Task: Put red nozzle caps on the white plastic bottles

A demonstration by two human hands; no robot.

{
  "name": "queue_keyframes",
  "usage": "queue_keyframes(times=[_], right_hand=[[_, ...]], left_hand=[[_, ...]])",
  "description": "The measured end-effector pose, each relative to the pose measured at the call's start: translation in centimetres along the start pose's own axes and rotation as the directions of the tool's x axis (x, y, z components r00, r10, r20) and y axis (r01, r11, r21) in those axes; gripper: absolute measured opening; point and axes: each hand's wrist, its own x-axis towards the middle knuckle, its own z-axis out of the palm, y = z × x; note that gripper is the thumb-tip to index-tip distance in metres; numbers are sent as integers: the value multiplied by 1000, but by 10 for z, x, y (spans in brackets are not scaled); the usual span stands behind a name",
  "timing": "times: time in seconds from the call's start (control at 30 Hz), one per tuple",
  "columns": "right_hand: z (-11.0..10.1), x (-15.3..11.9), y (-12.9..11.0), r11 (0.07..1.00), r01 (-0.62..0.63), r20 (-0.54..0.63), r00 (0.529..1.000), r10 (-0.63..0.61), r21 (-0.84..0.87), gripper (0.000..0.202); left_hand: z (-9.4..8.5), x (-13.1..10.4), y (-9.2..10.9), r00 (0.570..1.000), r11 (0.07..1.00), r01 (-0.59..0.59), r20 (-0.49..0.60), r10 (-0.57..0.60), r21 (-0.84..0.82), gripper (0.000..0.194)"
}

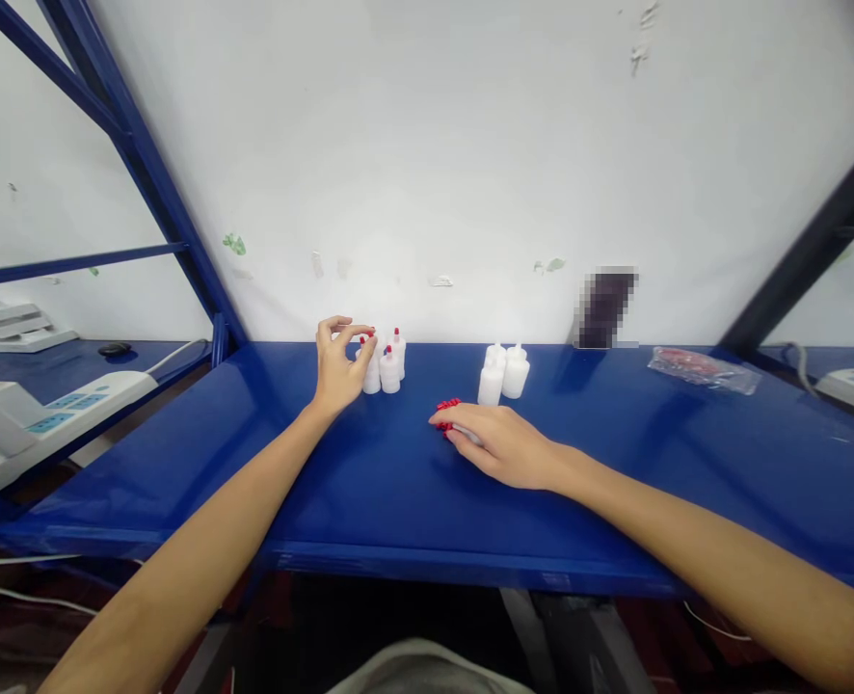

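My left hand (341, 366) is at a cluster of small white squeeze bottles (390, 371) with red-tipped nozzles. Its thumb and index finger close around the red tip of a bottle at the left of this group. Lower and to the right, my right hand (503, 445) rests over a small pile of red caps (444, 416), thumb and fingers apart. Something white, partly hidden, shows under its fingers. Just behind the right hand, several white bottles (492, 381) with bare nozzles stand upright.
The blue table (398, 501) meets a white wall. A blurred dark object (606, 306) leans on the wall. A clear plastic bag (703, 370) with red contents lies at right. Blue metal posts (159, 183) frame the table; a white power strip (72, 414) is at left.
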Motion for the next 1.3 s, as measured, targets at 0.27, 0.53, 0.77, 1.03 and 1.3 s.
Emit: queue_keyframes(times=[0.27,0.53,0.77,1.03,1.3], right_hand=[[0,1,0,1000,-20,39,999,21,-23,32],[0,1,-1,999,-26,44,999,27,-26,31],[-3,0,-1,999,-36,52,998,35,11,31],[-5,-2,0,998,-12,48,999,9,60,37],[1,2,1,954,-32,-101,993,65,297,21]], left_hand=[[10,8,0,1000,997,-6,27,8,-82,20],[14,3,-3,993,997,1,120,9,-81,21],[14,3,-3,989,998,2,151,7,-61,23],[15,3,-1,981,999,-12,191,18,-33,26],[0,-6,20,934,925,-356,68,349,135,23]])
